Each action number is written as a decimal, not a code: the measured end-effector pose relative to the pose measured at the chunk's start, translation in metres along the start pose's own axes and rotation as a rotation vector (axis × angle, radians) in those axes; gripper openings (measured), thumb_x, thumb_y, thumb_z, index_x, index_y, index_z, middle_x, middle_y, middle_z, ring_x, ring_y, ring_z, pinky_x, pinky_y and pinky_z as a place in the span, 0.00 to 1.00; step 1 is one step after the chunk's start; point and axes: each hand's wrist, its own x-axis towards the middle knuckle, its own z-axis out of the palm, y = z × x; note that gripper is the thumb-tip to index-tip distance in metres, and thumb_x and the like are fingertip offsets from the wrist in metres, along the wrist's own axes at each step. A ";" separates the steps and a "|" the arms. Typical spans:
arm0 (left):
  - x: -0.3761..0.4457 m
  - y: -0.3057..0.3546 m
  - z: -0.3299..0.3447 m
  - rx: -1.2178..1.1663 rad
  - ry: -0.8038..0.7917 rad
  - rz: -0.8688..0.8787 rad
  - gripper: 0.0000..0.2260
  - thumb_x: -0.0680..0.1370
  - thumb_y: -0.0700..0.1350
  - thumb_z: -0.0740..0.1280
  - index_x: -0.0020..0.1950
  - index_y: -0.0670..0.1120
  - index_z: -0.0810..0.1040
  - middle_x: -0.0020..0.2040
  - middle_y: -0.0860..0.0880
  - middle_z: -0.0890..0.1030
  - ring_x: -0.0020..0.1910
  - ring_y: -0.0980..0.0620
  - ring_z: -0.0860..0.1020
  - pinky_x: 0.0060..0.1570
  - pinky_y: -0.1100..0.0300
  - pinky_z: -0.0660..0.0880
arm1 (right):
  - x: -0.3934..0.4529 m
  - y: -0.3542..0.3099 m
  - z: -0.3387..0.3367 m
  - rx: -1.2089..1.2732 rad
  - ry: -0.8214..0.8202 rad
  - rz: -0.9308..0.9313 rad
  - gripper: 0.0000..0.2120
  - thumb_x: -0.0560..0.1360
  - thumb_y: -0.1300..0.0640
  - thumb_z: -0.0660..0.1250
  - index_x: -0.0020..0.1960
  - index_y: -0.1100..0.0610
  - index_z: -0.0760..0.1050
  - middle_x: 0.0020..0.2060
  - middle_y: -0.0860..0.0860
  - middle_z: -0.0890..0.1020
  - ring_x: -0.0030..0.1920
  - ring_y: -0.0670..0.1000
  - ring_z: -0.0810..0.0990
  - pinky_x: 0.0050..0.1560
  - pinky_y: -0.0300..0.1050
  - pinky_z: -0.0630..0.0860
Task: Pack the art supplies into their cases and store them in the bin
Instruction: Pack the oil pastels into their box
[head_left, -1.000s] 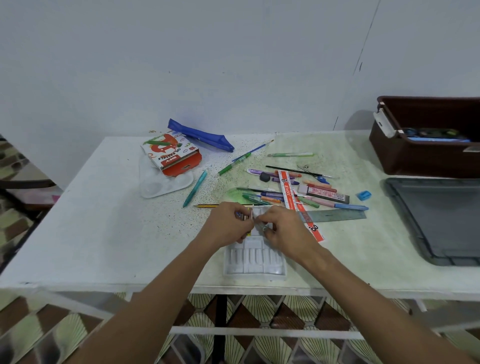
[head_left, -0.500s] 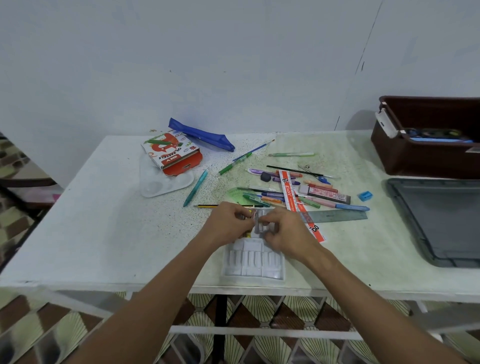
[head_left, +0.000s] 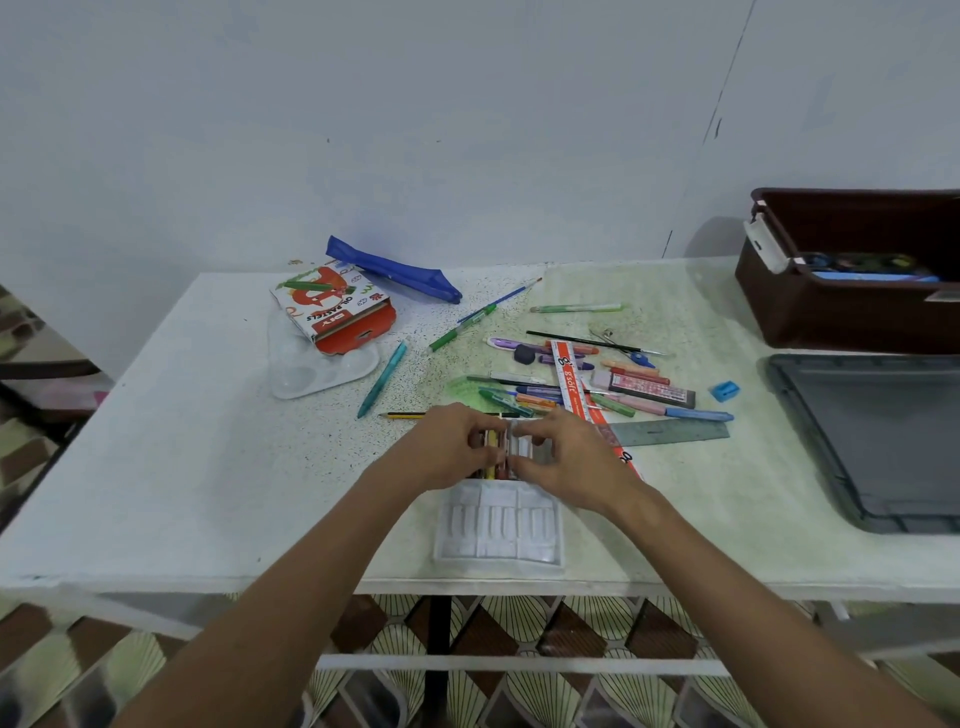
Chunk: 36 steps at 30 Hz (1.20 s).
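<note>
Two hands meet over the far end of the clear plastic crayon tray (head_left: 498, 525), which lies at the near edge of the table (head_left: 156, 467). Left hand (head_left: 447, 447) fingers curl around crayons (head_left: 491, 441) at the tray; right hand (head_left: 561, 457) fingers pinch the tray's far edge. Behind lie loose pens, a ruler (head_left: 670, 432), the oil pastel box (head_left: 332, 306) and a blue pencil pouch (head_left: 395, 270). At far right stands the brown bin (head_left: 831, 312).

Pale wall (head_left: 415, 130) behind white table (head_left: 156, 467); patterned floor (head_left: 519, 623).
</note>
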 end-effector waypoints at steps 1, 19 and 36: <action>0.001 0.000 0.000 0.014 -0.002 0.002 0.16 0.76 0.50 0.70 0.63 0.58 0.79 0.28 0.55 0.74 0.27 0.59 0.72 0.29 0.67 0.64 | 0.001 0.000 0.000 -0.007 0.004 0.002 0.18 0.73 0.52 0.71 0.62 0.51 0.78 0.47 0.52 0.73 0.46 0.49 0.72 0.44 0.40 0.65; 0.015 0.006 -0.009 0.080 -0.073 -0.060 0.12 0.72 0.48 0.73 0.56 0.52 0.82 0.34 0.56 0.78 0.33 0.61 0.75 0.32 0.69 0.67 | 0.012 0.012 -0.004 -0.069 -0.058 0.001 0.19 0.72 0.49 0.72 0.61 0.55 0.79 0.53 0.53 0.77 0.52 0.50 0.75 0.48 0.40 0.69; 0.099 0.022 -0.021 0.388 -0.025 0.009 0.13 0.81 0.45 0.62 0.64 0.49 0.79 0.62 0.46 0.78 0.57 0.47 0.77 0.58 0.55 0.71 | 0.085 0.056 -0.066 -0.160 0.169 0.337 0.12 0.74 0.55 0.70 0.55 0.59 0.81 0.43 0.51 0.80 0.35 0.45 0.75 0.34 0.38 0.70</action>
